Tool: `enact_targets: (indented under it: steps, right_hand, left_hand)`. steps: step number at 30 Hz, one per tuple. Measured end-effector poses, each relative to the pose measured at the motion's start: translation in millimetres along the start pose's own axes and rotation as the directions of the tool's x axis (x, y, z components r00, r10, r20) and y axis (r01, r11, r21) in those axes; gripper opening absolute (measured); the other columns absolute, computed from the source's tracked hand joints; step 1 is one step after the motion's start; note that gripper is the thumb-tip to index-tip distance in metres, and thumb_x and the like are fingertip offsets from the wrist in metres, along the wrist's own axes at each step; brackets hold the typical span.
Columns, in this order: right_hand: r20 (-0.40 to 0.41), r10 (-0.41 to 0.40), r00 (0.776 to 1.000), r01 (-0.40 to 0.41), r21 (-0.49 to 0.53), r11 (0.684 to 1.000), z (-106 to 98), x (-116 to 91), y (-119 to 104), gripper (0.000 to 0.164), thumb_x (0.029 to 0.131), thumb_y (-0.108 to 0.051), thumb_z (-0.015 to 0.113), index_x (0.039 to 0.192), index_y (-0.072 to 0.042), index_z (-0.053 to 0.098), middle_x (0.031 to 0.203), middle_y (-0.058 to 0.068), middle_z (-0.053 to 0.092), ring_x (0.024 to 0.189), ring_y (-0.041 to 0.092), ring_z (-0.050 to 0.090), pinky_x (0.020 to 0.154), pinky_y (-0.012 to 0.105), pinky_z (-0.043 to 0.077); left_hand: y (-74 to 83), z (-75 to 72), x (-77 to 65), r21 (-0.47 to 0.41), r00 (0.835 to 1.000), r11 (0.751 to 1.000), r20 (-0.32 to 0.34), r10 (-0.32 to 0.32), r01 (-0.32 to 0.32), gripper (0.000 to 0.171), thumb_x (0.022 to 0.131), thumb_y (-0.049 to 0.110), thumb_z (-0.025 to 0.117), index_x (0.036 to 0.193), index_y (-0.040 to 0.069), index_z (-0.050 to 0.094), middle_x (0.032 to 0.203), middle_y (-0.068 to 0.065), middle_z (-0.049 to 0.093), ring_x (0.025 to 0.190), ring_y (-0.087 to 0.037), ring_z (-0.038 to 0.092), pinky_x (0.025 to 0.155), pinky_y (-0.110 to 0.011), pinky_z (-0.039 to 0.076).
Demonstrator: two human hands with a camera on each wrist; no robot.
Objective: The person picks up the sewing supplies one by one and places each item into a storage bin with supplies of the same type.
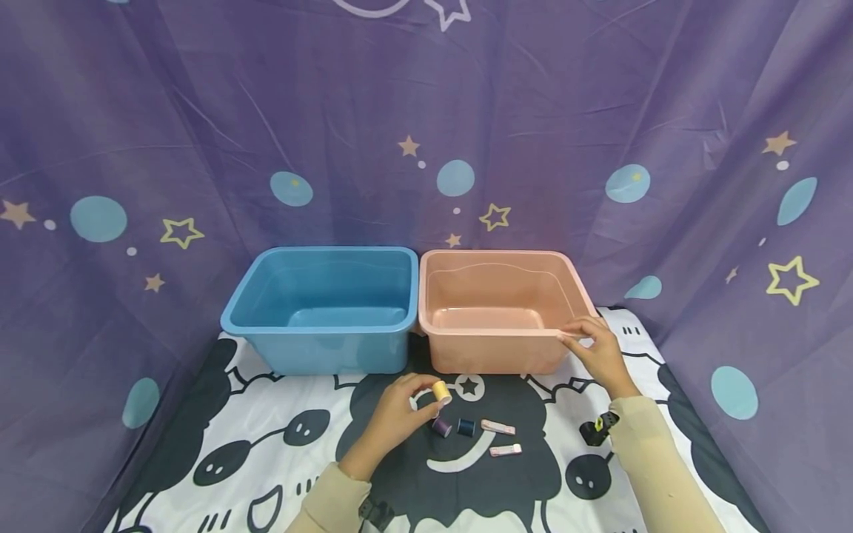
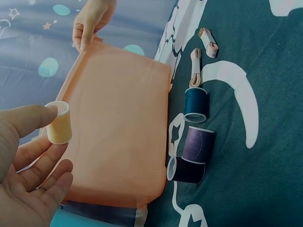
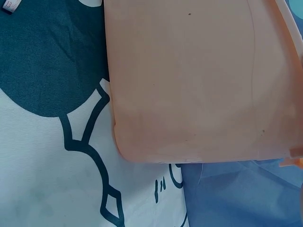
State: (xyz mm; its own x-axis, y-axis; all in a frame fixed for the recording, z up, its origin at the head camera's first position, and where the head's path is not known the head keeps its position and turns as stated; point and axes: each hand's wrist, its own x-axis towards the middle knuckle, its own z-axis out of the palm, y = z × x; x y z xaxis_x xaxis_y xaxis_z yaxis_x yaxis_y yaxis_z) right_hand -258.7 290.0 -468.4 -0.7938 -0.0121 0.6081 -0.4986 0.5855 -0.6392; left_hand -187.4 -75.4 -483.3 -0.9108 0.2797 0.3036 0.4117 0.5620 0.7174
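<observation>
My left hand (image 1: 398, 414) pinches a yellow thread spool (image 1: 441, 391) between thumb and fingers, held above the cloth in front of the bins. In the left wrist view the spool (image 2: 59, 124) is upright, the thumb on its top end. My right hand (image 1: 597, 354) grips the front right rim of the peach plastic bin (image 1: 496, 354), fingers over the edge and thumb outside. On the cloth lie a blue thread spool (image 2: 195, 104), a purple spool (image 2: 199, 145) and a darker spool (image 2: 186, 170) touching it. Beside them are two folded, pale pink tape measures (image 1: 498, 427). The right wrist view barely shows the hand.
A blue plastic bin (image 1: 326, 354) stands left of the peach one, their rims nearly touching. A black-and-white patterned cloth (image 1: 460, 488) covers the table. Behind the bins hangs a purple curtain (image 1: 373, 96) with stars and dots.
</observation>
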Motion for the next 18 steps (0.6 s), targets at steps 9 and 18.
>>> enact_targets:
  steps: [9, 18]
  right_hand:
    - [-0.005, -0.003, 1.0, 0.003, 0.0, 1.0, 0.4, -0.6, 0.8, 0.018, 0.071, 0.005, 0.077, 0.087, 0.0, 0.071, 0.086, 0.011, 0.067, 0.093, 0.004, 0.047, 0.083, 0.019, 0.033]
    - [0.0, 0.0, 1.0, 0.0, -0.007, 1.0, 0.7, -0.3, 1.5, 0.017, 0.072, 0.004, 0.077, 0.087, 0.001, 0.071, 0.087, 0.011, 0.066, 0.095, 0.004, 0.047, 0.084, 0.018, 0.033]
  left_hand:
    - [1.0, -1.8, 3.0, -0.003, 1.0, 1.0, -0.005, 0.03, -0.03, 0.032, 0.078, 0.024, 0.077, 0.106, 0.012, 0.067, 0.099, 0.002, 0.066, 0.093, -0.016, 0.061, 0.078, -0.034, 0.052]
    - [3.0, -3.8, 7.7, -0.012, 0.999, 0.999, -0.002, 0.041, -0.041, 0.032, 0.078, 0.023, 0.077, 0.106, 0.01, 0.067, 0.098, 0.001, 0.065, 0.092, -0.02, 0.061, 0.08, -0.036, 0.053]
